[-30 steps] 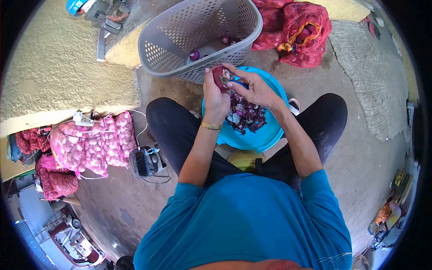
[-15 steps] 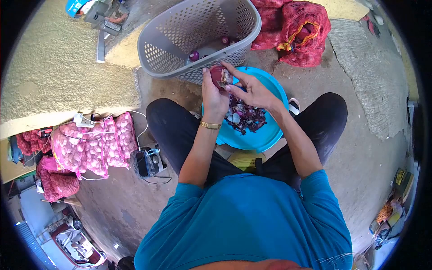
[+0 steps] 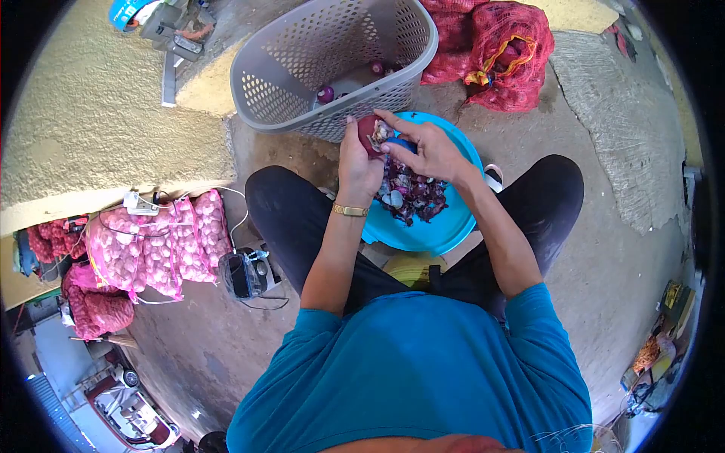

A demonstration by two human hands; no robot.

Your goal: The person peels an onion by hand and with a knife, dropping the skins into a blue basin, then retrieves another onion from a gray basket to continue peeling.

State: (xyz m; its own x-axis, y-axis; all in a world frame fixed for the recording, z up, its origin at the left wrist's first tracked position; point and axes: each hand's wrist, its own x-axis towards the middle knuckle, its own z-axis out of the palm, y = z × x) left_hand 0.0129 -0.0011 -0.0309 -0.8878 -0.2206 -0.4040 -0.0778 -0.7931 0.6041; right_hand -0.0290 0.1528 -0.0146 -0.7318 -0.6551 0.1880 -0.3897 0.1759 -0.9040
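Left hand (image 3: 361, 167) grips the onion (image 3: 366, 131), ragged end facing right; right hand (image 3: 432, 153) grips a blue tool (image 3: 402, 143): shallow strokes suit, best worked over the tub (image 3: 429, 240)!

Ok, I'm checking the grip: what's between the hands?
In the head view: a red onion, plus a partly hidden blue object, between the left hand and right hand.
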